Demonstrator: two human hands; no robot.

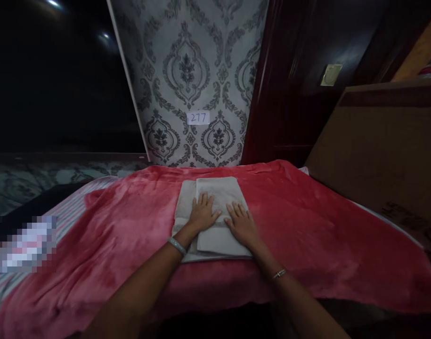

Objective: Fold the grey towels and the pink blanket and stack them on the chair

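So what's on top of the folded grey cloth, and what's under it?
Both hands lie flat on top of the folded grey cloth. The red blanket is under it, but the part right beneath is covered.

A wide pale bangle (177,246) and a thin metallic bracelet (279,273) circle bare wrists.

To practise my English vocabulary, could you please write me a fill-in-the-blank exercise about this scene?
The left hand and right hand rest palm ____ on the folded gray cloth.
The wrist nearest the thick bangle is the ____ one.
The number on the paper label is ____.
Missing words: down; left; 277.
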